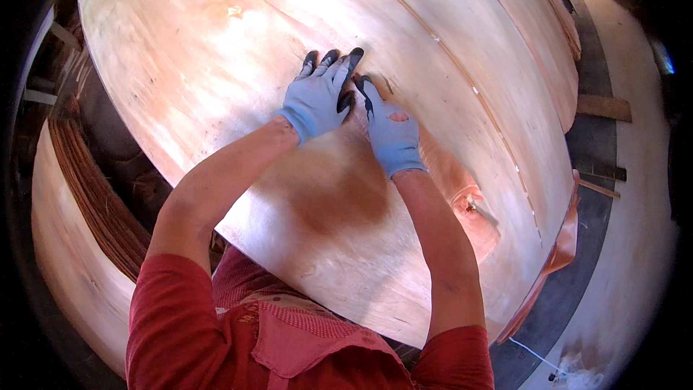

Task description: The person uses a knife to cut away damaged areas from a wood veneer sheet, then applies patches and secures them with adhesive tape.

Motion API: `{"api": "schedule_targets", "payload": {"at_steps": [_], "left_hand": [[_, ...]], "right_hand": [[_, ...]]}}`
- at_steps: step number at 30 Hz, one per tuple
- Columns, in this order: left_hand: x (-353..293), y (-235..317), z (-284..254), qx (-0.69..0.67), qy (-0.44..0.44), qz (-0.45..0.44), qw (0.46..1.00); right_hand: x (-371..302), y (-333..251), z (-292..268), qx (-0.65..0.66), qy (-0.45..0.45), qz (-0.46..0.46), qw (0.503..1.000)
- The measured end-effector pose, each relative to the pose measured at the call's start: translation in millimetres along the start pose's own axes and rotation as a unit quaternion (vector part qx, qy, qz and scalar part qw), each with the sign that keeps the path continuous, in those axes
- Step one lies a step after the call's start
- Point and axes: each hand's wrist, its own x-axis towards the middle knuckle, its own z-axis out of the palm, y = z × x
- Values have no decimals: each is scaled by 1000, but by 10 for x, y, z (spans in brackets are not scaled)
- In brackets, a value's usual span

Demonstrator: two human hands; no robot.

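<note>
Surroundings: a dark strip [588, 245] running along the right, with a pale floor [642, 173] beyond it; a short wooden slat [605, 107] lying across the strip; a white cord [530, 350] at the lower right; at the left, a stack of thin sheets [90, 195], brown at its layered edge; a red object, partly seen, at the upper right corner.

Principal item: one large wood sheet [339, 188], which lay broad and flattish in front of the person and filled most of the view, its near edge at the red clothing [310, 347]. Colour pale cream to pinkish tan, with long streaks of grain and a brown shaded area between the forearms. A narrow brown line [451, 58], dotted with light marks, curved down its right part. An orange-pink patch [440, 162] beside the right forearm held a torn-looking spot [471, 206]; a loose orange-pink piece [567, 238] hung at the right edge.

Hands: two, in light blue gloves with dark fingertips. Left hand [316, 101] lay on the sheet, fingers spread apart; right hand [393, 126], hole in the glove's back, was just beside it, thumb side toward the left, its remaining fingers hidden, so whether they pinched anything could not be told
</note>
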Motion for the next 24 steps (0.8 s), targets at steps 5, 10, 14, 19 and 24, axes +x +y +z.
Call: {"api": "schedule_targets", "payload": {"at_steps": [5,10,14,19,24], "left_hand": [[-17,10,37,12,3,4,1000],[2,-13,17,47,-27,9,998],[13,80,-10,81,-17,36,996],[-218,721,212,-1,-15,121,993],[-377,944,434,39,-69,114,990]], "right_hand": [[86,-36,51,-19,-9,-17,1000],[-365,103,-14,88,4,-21,996],[-998,418,-184,39,-54,-13,998],[-1206,569,-137,-16,-112,8,994],[-1687,936,-137,-55,-82,-8,995]]}}
